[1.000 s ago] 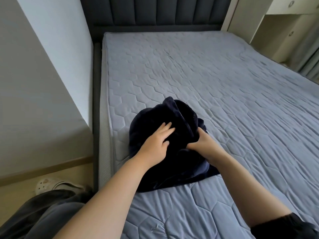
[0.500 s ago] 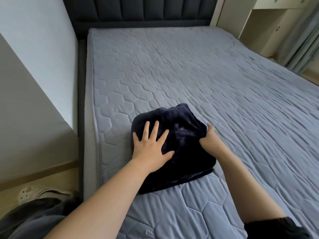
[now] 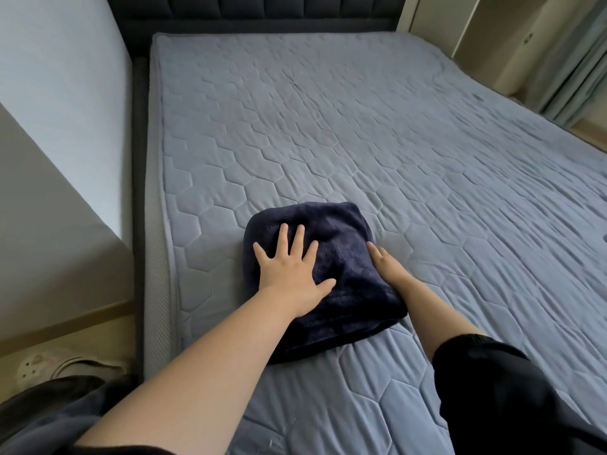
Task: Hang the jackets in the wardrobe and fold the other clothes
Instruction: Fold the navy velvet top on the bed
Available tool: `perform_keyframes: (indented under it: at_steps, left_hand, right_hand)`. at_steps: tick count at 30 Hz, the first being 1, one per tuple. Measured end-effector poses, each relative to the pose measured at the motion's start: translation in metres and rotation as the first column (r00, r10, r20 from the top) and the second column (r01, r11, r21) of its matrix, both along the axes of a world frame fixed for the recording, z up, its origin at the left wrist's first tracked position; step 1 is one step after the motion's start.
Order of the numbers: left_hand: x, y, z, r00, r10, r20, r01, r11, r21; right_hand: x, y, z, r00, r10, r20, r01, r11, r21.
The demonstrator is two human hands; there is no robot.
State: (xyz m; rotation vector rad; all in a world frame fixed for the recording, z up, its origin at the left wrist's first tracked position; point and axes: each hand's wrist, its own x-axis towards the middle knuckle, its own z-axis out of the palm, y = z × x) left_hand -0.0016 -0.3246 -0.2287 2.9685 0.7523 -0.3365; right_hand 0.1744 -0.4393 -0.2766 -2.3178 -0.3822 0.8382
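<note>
A dark navy fleece garment (image 3: 341, 244) lies folded into a compact bundle on the grey quilted mattress (image 3: 328, 133), near its left front corner. My left hand (image 3: 289, 267) presses flat on top of the bundle with its fingers spread. Against the bundle's right edge lies my right hand (image 3: 384, 264), fingers straight along the side.
A dark padded headboard (image 3: 262, 8) closes the far end of the bed. A white wall (image 3: 59, 93) runs close along the left side. Cream shelving (image 3: 492, 44) and curtains (image 3: 578, 70) stand at the far right. A slipper (image 3: 49, 369) and dark cloth (image 3: 49, 415) lie on the floor, lower left.
The garment's raised fold has come down into a flat, compact bundle. My left hand went from curled on the cloth to pressing flat; my right hand let go of the fold and lies straight along the edge.
</note>
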Motion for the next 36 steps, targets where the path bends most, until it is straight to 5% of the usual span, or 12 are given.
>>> perform_keyframes:
  at_steps: [6, 10, 13, 16, 19, 24, 31, 36]
  left_hand:
    - [0.015, -0.027, -0.009, 0.992, -0.112, 0.052, 0.108, 0.991, 0.075]
    - [0.019, -0.028, -0.013, 0.982, -0.187, 0.031, 0.184, 0.98, 0.081]
    - [0.022, -0.03, -0.012, 0.978, -0.21, -0.019, 0.21, 0.974, 0.086]
    - [0.022, -0.033, -0.008, 0.975, -0.213, -0.069, 0.218, 0.972, 0.085]
    - [0.019, -0.032, -0.003, 0.976, -0.197, -0.091, 0.203, 0.977, 0.067]
    - [-0.001, -0.021, 0.009, 0.989, -0.134, -0.059, 0.137, 0.99, 0.033]
    - [-0.046, 0.01, 0.052, 0.998, 0.028, 0.063, -0.027, 1.0, -0.014]
    - [-0.098, 0.04, 0.074, 0.968, 0.201, 0.15, -0.2, 0.98, -0.022]
  right_hand:
    - [-0.009, -0.016, -0.002, 0.992, -0.075, -0.102, 0.086, 0.991, 0.106]
    - [-0.011, -0.022, 0.009, 0.894, -0.124, -0.431, 0.291, 0.892, 0.346]
    - [-0.008, -0.031, 0.006, 0.897, -0.145, -0.417, 0.281, 0.916, 0.286]
    - [-0.01, -0.035, 0.015, 0.799, 0.017, -0.601, 0.235, 0.911, 0.338]
    - [-0.014, -0.032, 0.027, 0.872, 0.039, -0.488, 0.138, 0.936, 0.323]
    - [-0.039, -0.016, 0.044, 0.943, -0.126, -0.309, 0.233, 0.911, 0.339]
    - [-0.083, 0.021, 0.111, 0.968, -0.088, -0.234, 0.172, 0.913, 0.369]
    - [-0.132, 0.075, 0.161, 0.995, 0.079, -0.068, -0.039, 0.89, 0.455]
